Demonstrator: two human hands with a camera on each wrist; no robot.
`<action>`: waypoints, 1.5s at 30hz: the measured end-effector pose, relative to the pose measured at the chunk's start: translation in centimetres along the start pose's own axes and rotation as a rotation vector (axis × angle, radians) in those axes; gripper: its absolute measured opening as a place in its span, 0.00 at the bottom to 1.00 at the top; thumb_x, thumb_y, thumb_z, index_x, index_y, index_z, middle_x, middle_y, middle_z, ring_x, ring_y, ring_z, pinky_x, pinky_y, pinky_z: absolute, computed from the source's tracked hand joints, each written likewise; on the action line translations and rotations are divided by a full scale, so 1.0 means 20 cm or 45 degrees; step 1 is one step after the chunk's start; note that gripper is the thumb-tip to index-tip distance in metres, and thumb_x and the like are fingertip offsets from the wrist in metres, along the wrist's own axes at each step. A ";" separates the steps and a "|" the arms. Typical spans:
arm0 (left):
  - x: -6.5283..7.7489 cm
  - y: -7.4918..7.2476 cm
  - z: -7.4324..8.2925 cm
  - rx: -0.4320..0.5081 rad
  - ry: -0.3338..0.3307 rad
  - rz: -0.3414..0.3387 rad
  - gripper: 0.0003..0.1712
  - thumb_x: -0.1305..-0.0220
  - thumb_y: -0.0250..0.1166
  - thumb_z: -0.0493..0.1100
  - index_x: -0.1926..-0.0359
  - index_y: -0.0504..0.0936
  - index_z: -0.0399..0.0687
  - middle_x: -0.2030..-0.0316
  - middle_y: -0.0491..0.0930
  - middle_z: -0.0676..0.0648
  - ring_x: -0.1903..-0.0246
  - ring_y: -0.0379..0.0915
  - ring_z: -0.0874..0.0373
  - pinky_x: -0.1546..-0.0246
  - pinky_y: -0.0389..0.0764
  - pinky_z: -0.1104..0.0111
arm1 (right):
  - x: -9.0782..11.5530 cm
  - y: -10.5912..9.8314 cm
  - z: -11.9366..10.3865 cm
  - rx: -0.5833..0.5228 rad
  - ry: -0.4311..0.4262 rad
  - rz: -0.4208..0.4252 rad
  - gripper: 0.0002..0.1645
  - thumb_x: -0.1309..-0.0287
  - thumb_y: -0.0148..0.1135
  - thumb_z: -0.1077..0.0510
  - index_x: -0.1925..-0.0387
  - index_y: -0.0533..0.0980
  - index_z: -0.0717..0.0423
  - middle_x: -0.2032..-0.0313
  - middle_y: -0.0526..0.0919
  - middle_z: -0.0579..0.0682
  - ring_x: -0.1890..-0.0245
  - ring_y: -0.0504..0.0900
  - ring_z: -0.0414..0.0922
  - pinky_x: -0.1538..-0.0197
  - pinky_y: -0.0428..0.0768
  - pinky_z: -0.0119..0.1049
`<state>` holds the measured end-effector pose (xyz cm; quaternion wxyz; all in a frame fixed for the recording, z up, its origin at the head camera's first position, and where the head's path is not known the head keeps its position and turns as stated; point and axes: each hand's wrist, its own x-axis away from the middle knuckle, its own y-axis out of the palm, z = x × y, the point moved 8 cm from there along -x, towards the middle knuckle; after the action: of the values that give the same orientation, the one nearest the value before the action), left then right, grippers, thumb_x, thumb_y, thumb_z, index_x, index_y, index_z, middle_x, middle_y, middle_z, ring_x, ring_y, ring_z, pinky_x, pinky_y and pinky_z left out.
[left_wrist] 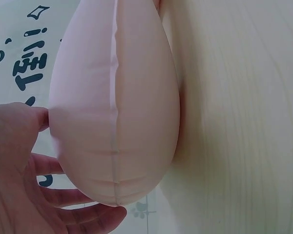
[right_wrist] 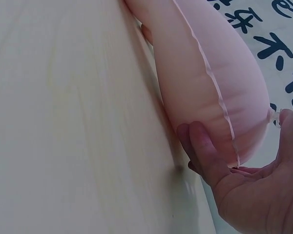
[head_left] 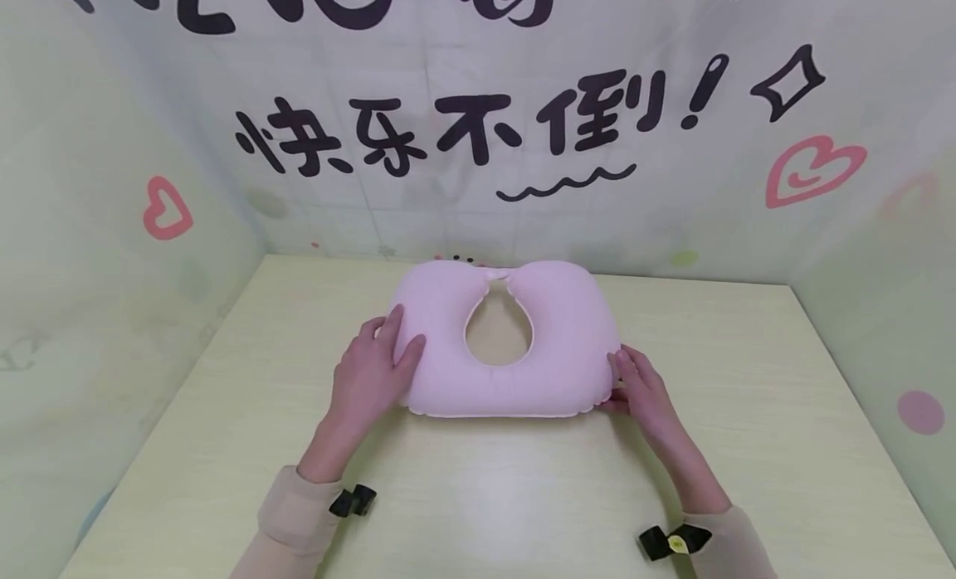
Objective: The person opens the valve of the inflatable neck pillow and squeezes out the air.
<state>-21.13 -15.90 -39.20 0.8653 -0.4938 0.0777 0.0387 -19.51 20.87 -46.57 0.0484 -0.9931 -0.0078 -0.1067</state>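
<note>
A pale pink inflatable neck pillow (head_left: 500, 388) lies on the table, its keyhole-shaped opening in the middle and the narrow gap toward the back wall. My left hand (head_left: 371, 372) holds its left side, thumb on the upper face and fingers (left_wrist: 95, 219) round the rounded outer edge. At the lower right corner my right hand (head_left: 648, 401) grips the pillow, some digits on its underside. A small clear valve (right_wrist: 275, 116) sticks out beside one fingertip of that hand in the right wrist view. The edge seam (left_wrist: 116, 122) faces the left wrist camera.
The pale wood-grain table (head_left: 485, 496) ends at a printed cloth backdrop (head_left: 448, 214) with black lettering and hearts. Cloth walls (head_left: 896, 313) stand along both sides. A black wrist device (head_left: 672, 543) is strapped at each cuff.
</note>
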 end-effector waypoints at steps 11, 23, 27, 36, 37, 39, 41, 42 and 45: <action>-0.01 0.03 0.02 -0.004 0.008 -0.009 0.38 0.24 0.55 0.57 0.24 0.65 0.38 0.36 0.70 0.26 0.45 0.74 0.26 0.52 0.77 0.35 | 0.03 -0.03 0.01 -0.010 0.000 0.011 0.40 0.19 0.42 0.42 0.24 0.54 0.68 0.34 0.65 0.71 0.63 0.86 0.44 0.58 0.86 0.33; -0.02 0.04 0.04 -0.014 0.019 -0.017 0.38 0.24 0.55 0.58 0.24 0.65 0.39 0.36 0.70 0.27 0.45 0.74 0.27 0.53 0.77 0.35 | 0.03 -0.06 0.01 -0.002 0.002 0.017 0.40 0.19 0.41 0.41 0.24 0.54 0.67 0.34 0.65 0.71 0.62 0.87 0.44 0.57 0.86 0.34; -0.02 0.04 0.05 -0.008 0.004 -0.028 0.39 0.24 0.54 0.59 0.24 0.65 0.39 0.35 0.69 0.27 0.43 0.73 0.27 0.52 0.76 0.34 | 0.04 -0.07 0.01 0.026 0.004 0.022 0.41 0.19 0.42 0.40 0.23 0.52 0.66 0.34 0.66 0.71 0.64 0.87 0.44 0.58 0.87 0.35; -0.05 0.00 0.07 0.069 0.038 0.015 0.38 0.23 0.54 0.58 0.24 0.64 0.39 0.27 0.60 0.31 0.30 0.58 0.32 0.46 0.71 0.31 | 0.08 -0.13 -0.03 0.280 -0.015 0.154 0.51 0.23 0.49 0.37 0.18 0.36 0.56 0.32 0.68 0.72 0.59 0.89 0.52 0.57 0.87 0.39; -0.06 -0.01 0.08 0.066 0.054 0.023 0.37 0.24 0.55 0.57 0.24 0.65 0.39 0.27 0.59 0.31 0.30 0.57 0.32 0.45 0.70 0.32 | 0.09 -0.14 -0.05 0.359 -0.055 0.190 0.53 0.25 0.52 0.36 0.18 0.36 0.55 0.31 0.68 0.70 0.56 0.88 0.54 0.56 0.86 0.41; -0.07 -0.02 0.10 0.055 0.086 0.042 0.38 0.25 0.56 0.57 0.25 0.65 0.39 0.27 0.59 0.31 0.29 0.56 0.32 0.43 0.70 0.33 | 0.12 -0.15 -0.09 0.541 -0.148 0.271 0.57 0.29 0.57 0.35 0.18 0.36 0.54 0.28 0.67 0.65 0.52 0.87 0.58 0.55 0.84 0.45; -0.09 -0.02 0.14 0.037 0.120 0.049 0.38 0.25 0.58 0.57 0.25 0.66 0.38 0.27 0.60 0.31 0.28 0.56 0.33 0.41 0.69 0.34 | 0.15 -0.14 -0.15 0.720 -0.252 0.360 0.59 0.32 0.61 0.34 0.18 0.38 0.54 0.27 0.66 0.61 0.49 0.85 0.59 0.56 0.80 0.49; -0.10 -0.01 0.15 0.025 0.135 0.046 0.38 0.25 0.58 0.58 0.25 0.67 0.38 0.27 0.60 0.31 0.28 0.55 0.32 0.40 0.69 0.34 | 0.17 -0.14 -0.17 0.802 -0.309 0.401 0.60 0.33 0.63 0.36 0.19 0.40 0.55 0.27 0.66 0.60 0.49 0.85 0.59 0.57 0.79 0.51; -0.12 0.01 0.20 0.005 0.187 0.031 0.37 0.24 0.56 0.58 0.26 0.68 0.39 0.26 0.61 0.32 0.27 0.54 0.32 0.36 0.65 0.36 | 0.20 -0.11 -0.23 0.945 -0.479 0.477 0.56 0.35 0.69 0.42 0.21 0.50 0.59 0.30 0.70 0.60 0.50 0.84 0.60 0.60 0.78 0.55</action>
<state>-23.24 -12.38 -37.00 0.8576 -0.4928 0.1470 0.0127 -16.68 22.63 -41.08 0.4173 -0.8949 0.1254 0.0962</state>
